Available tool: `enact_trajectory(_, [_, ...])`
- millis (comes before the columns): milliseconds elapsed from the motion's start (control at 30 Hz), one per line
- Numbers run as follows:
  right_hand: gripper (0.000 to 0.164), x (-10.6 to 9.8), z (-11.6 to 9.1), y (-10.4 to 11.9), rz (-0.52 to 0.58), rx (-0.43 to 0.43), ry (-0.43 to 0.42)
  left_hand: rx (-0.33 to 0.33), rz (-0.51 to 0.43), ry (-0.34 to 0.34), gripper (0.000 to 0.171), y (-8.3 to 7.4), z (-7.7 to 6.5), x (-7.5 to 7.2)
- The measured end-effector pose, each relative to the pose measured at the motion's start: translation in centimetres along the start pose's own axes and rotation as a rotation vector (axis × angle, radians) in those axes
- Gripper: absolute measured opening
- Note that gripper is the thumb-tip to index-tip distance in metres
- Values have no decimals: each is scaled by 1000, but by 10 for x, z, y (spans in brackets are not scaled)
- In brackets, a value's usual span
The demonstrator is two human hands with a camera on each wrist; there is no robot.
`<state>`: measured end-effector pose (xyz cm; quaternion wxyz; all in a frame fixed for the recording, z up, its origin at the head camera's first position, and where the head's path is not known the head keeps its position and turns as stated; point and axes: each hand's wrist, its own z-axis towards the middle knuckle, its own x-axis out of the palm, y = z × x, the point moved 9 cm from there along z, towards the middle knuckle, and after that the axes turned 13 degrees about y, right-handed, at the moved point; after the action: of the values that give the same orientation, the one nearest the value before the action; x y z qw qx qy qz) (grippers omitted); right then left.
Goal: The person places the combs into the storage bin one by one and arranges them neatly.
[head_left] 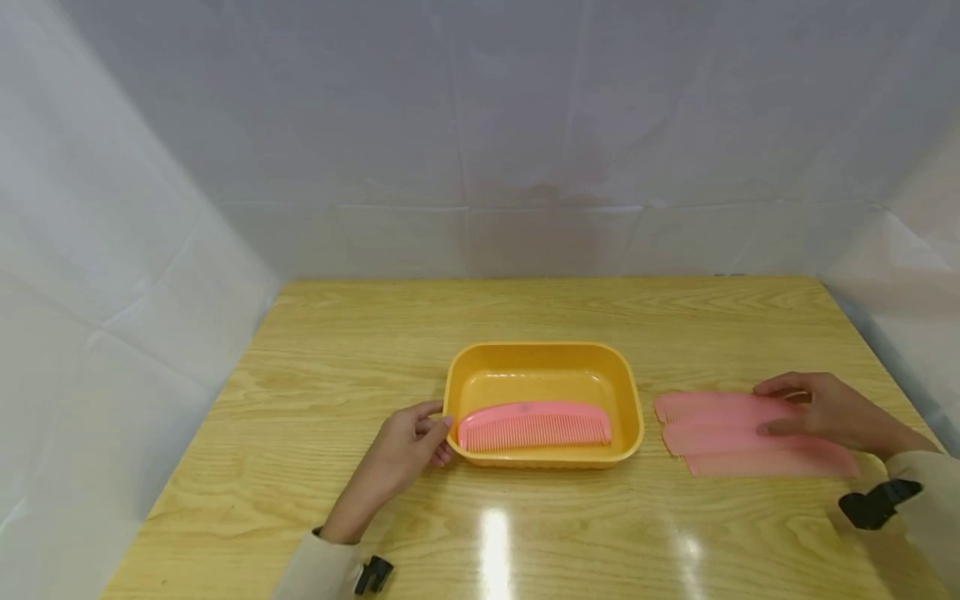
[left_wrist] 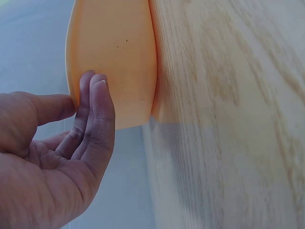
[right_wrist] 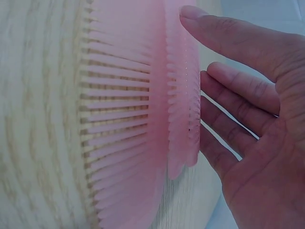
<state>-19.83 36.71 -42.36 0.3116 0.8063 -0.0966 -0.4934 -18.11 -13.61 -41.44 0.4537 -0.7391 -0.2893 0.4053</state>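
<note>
Head view: the left hand point(head_left: 412, 442) pinches the rim of the yellow tray point(head_left: 536, 385), presumably steadying it; one pink comb point(head_left: 532, 411) lies inside, while the right hand point(head_left: 843, 412), thumb and fingers parted, touches the overlapping combs point(head_left: 716, 438) on the wood-grained desk point(head_left: 360, 333) (staggered, perhaps for easy picking). Left wrist: smooth, curved, plastic-looking tray wall. Right wrist: translucent, close-set teeth; no closed grip shows
</note>
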Motion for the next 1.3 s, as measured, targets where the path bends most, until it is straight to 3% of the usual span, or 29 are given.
enact_trajectory(1300, [49,4,1,3,-8,4,-73,-21,8,-31,41,0,-1,-1])
